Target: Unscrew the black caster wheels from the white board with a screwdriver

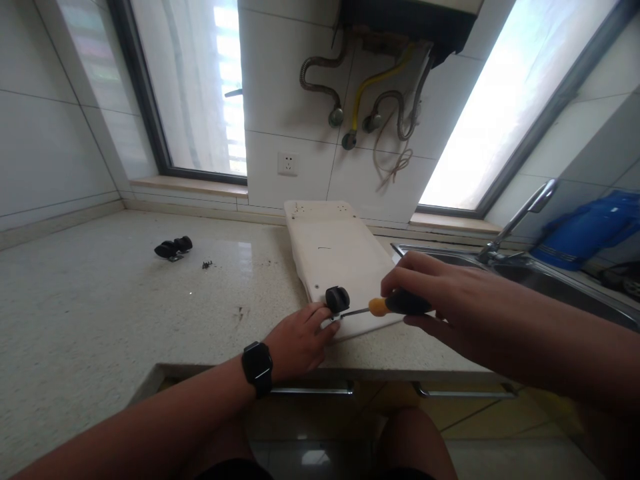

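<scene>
A pale cream panel [333,247] lies flat on the counter, with small holes near its far corners. At its near left corner stands a black caster wheel [338,299] with a metal plate. My left hand [300,340], wearing a black watch, pinches the base of that caster with thumb and fingers. From the right, my right hand [445,293] grips the black and yellow handle of a screwdriver [379,307]. The screwdriver's shaft points left, and its tip reaches the caster's plate by my left fingertips. Whether it sits in a screw is too small to tell.
More black casters [173,248] lie on the speckled counter [220,300] at the left, beside a small heap of screws [207,265]. A steel sink with a faucet [517,220] is at the right, near a blue container [585,227]. Hoses [370,87] hang on the back wall.
</scene>
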### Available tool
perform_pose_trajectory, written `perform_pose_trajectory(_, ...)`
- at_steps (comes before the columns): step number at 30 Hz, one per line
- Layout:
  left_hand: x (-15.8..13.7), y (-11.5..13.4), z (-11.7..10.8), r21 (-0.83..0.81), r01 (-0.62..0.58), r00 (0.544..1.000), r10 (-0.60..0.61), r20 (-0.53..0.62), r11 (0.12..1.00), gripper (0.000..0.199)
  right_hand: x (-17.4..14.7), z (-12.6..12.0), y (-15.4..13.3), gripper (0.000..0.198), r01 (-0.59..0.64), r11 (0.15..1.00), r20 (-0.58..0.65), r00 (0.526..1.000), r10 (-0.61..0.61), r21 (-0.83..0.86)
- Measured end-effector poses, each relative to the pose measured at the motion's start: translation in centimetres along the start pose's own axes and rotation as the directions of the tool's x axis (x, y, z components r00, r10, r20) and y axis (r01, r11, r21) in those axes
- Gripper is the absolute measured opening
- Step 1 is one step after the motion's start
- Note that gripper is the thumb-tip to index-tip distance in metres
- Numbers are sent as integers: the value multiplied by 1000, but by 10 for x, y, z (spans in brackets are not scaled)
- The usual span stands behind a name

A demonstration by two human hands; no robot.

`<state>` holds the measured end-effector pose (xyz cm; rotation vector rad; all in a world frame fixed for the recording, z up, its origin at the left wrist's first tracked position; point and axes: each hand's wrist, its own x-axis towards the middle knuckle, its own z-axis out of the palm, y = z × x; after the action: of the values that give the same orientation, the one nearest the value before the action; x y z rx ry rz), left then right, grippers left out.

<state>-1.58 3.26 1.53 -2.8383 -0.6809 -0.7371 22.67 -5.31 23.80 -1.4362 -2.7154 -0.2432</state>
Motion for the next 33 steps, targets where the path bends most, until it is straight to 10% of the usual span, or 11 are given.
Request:
perform_pose_trajectory(8,0,0,-1,2,-6,1000,6,10,1000,60,9,2,-10,47,-244,895,-38,968,249,-374)
perform_pose_trajectory(17,0,0,0,-19,-1,1000,1,-2,1000,58,3,-4,2,15,-50,999,33,998,49,19)
perform_pose_trajectory(26,-1,-1,2,-9,-6,1000,6,-23,1000,59,13,3,2,51,-262,925,-59,965,256,-275)
perform_pose_trajectory(33,-1,-1,1,-11,-7,1000,7,-9,1000,57,9,-2,13,12,-49,999,2,999,49,-18)
